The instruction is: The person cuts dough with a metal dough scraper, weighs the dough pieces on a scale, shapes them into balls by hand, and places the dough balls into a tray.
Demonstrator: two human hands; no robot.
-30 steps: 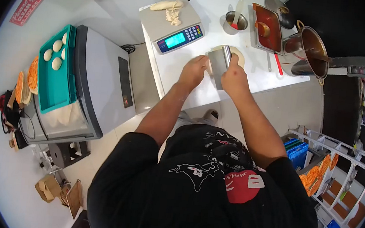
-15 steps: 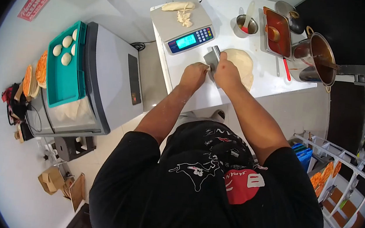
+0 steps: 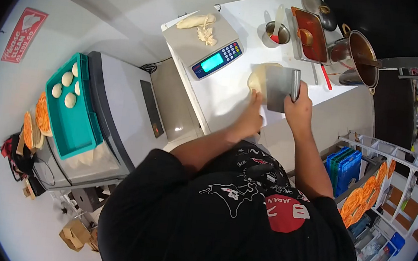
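My right hand (image 3: 299,106) is wrapped round the metal handle of a wide flat scraper (image 3: 279,89), whose blade covers part of a flat dough round (image 3: 258,80). At the left edge of that dough is my left hand (image 3: 251,117), its fingers pointing at the rim and touching it. Whether it pinches the dough is too small to tell. A digital scale (image 3: 218,63) with a lit display stands at the back left of the white table (image 3: 212,98), with pieces of dough (image 3: 207,35) on its plate.
A metal cup (image 3: 277,35) with a spatula, a tray of red sauce (image 3: 316,40) with a ladle, and a large pot (image 3: 344,55) stand at the back right. A teal crate (image 3: 75,130) with several dough balls is at the left. Sauced rounds (image 3: 363,198) lie on a rack at the right.
The scraper and my right hand have moved right, over the dough round, which was uncovered half a second ago. My left hand has moved right to the dough's edge. The camera view has turned slightly.
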